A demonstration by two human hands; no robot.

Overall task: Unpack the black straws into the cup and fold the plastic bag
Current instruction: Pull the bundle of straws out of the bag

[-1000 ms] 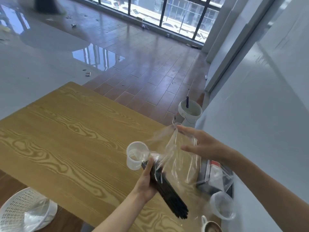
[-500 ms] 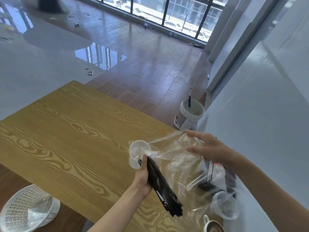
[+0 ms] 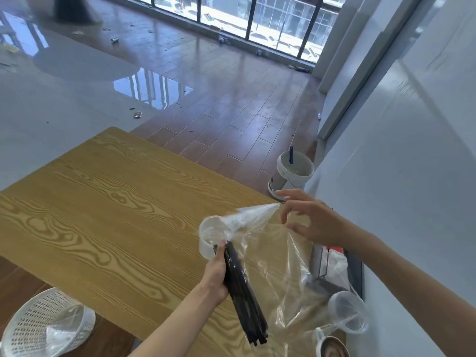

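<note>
Wood-grain tabletop (image 3: 108, 215) bearing clear plastic cup (image 3: 212, 237) near right edge. Left hand (image 3: 215, 275) gripping bundle of thin black straws (image 3: 242, 292) just beside cup, fingers wrapped tight. Right hand (image 3: 313, 220) pinching corner of crinkled transparent plastic bag (image 3: 277, 266), stretching it above table.

There is one view only, from a wide-angle camera worn on the person's head, looking forward and steeply down. It sits close above the near right part of the wooden counter (image 3: 108, 215), so both forearms enter from the bottom edge and the hands fall in the lower middle of the frame. Beyond the counter's far edge the view runs out across the glossy floor (image 3: 201, 81) to a wall of windows (image 3: 257, 14) along the top. A white wall (image 3: 412, 150) fills the right side, its lines bowed by the lens.
</note>
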